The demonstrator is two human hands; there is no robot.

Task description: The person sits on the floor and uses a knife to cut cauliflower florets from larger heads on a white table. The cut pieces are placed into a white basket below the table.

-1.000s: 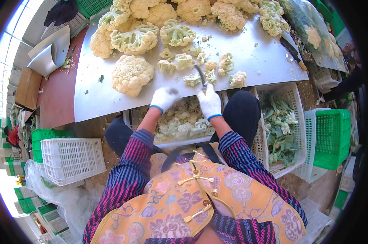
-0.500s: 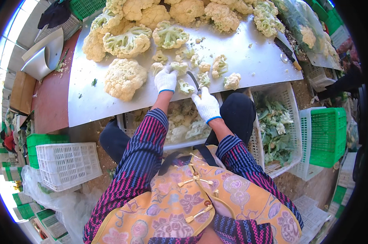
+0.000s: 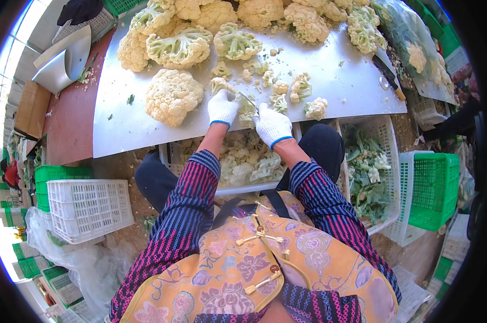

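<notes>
My left hand (image 3: 223,109), in a white knit glove, is closed around a small cauliflower floret (image 3: 220,84) at the table's near edge. My right hand (image 3: 273,126), gloved the same way, grips a small knife (image 3: 247,99). Its thin blade points up and left, toward my left hand; the handle is hidden in my fingers. A pale green floret piece (image 3: 247,114) lies between the hands, partly under the blade. Cut florets (image 3: 300,87) are scattered just beyond. To the left rests a whole cauliflower head (image 3: 174,97).
More cauliflower heads (image 3: 259,13) are piled at the far side of the metal-topped table (image 3: 119,129). A second knife (image 3: 388,75) lies at its right. Below stand a crate of florets (image 3: 243,189), a crate of leaves (image 3: 390,177), a green crate (image 3: 435,188) and a white crate (image 3: 90,210).
My right hand has come up, and the knife blade has swung leftward, closer to my left hand. The whole scene has shifted slightly in view.
</notes>
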